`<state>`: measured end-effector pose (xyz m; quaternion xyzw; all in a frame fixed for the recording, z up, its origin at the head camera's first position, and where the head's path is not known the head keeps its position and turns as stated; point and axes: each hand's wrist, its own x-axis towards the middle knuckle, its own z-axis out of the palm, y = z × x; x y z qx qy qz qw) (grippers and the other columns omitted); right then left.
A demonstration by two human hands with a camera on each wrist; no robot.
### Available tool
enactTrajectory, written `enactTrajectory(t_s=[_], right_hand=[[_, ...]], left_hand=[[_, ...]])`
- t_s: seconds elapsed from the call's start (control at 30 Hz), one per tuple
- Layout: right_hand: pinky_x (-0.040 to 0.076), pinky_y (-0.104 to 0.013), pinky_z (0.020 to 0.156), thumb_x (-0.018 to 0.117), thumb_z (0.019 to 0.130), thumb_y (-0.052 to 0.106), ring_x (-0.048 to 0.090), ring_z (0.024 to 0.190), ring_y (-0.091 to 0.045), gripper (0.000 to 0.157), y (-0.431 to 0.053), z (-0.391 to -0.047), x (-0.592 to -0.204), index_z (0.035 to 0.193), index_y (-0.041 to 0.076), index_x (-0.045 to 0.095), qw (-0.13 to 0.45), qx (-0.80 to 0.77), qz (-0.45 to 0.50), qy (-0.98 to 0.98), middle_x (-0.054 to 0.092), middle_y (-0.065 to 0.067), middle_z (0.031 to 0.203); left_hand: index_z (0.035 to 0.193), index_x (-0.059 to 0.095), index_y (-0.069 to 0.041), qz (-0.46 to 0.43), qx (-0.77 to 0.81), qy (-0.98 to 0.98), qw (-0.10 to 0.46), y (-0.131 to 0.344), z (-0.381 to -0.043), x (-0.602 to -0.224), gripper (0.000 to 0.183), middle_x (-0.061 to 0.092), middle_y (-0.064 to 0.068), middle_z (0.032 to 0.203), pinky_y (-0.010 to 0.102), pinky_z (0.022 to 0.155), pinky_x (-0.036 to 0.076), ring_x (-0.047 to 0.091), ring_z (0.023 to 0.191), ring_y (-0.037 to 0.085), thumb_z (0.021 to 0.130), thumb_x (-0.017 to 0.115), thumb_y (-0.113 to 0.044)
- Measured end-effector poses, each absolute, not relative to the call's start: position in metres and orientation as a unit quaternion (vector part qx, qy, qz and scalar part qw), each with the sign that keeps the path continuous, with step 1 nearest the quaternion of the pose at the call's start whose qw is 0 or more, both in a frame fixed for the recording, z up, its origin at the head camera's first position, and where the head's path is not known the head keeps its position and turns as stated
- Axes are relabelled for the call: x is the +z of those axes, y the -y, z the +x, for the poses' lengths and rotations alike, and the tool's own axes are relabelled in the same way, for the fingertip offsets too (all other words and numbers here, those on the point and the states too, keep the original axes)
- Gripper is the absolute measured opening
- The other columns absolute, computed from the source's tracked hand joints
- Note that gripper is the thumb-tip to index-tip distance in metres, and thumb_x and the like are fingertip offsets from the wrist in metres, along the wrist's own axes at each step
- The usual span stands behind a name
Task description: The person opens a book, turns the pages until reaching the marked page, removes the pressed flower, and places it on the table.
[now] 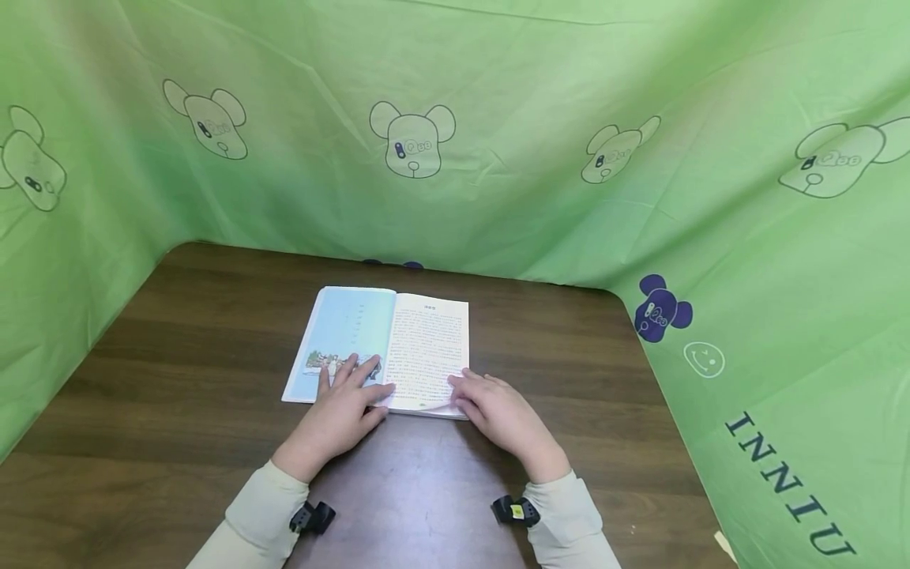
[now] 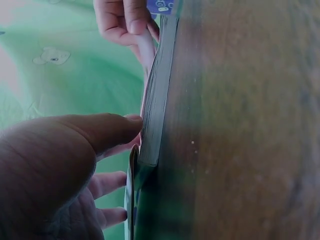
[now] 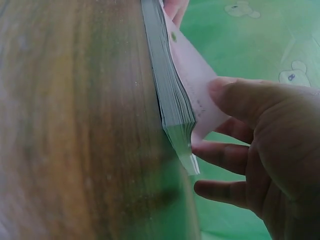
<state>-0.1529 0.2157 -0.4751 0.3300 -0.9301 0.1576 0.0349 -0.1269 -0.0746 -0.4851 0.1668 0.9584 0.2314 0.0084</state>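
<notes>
An open book (image 1: pixel 430 340) lies on the wooden table, with a blue illustrated page on its left side and a page of printed text on its right. My left hand (image 1: pixel 344 415) rests with spread fingers over the lower part of the illustrated page and the gutter. Its thumb (image 2: pixel 112 131) is at the book's lower edge in the left wrist view. At the lower right corner, my right hand (image 1: pixel 505 415) pinches a page (image 3: pixel 197 80) between thumb and fingers. That page bends up away from the thick stack of pages (image 3: pixel 177 110) below it.
The brown table (image 1: pixel 213 340) extends around the book. Green fabric (image 1: pixel 498 213) printed with bear heads hangs along the back and both sides. Each wrist carries a small black camera (image 1: pixel 313 518) on a strap. A small pale piece (image 1: pixel 725 545) shows at the lower right.
</notes>
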Motion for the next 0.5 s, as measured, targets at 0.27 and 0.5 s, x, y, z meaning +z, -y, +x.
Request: enactTrajectory(t_s=[0.27, 0.5], right_hand=[[0.058, -0.038, 0.090, 0.069, 0.099, 0.020, 0.074, 0.105, -0.017, 0.017, -0.2137, -0.1537, -0.4742, 0.116, 0.016, 0.067, 0.122, 0.157, 0.332, 0.922, 0.077, 0.005, 0.115], [0.058, -0.038, 0.085, 0.073, 0.096, 0.021, 0.073, 0.099, -0.015, 0.018, -0.2150, -0.1537, -0.4726, 0.113, 0.017, 0.069, 0.175, 0.163, 0.338, 0.910, 0.076, 0.005, 0.110]], left_hand=[[0.128, 0.074, -0.023, 0.155, 0.234, -0.960, -0.004, 0.0728, -0.1262, -0.4864, 0.038, 0.044, 0.011, 0.160, 0.077, 0.115, 0.014, 0.030, 0.151, 0.044, 0.094, 0.074, -0.041], [0.123, 0.075, -0.024, 0.137, 0.233, -0.963, -0.020, 0.0683, -0.1251, -0.4843, 0.036, 0.048, 0.010, 0.157, 0.079, 0.113, 0.018, 0.035, 0.149, 0.045, 0.092, 0.076, -0.042]])
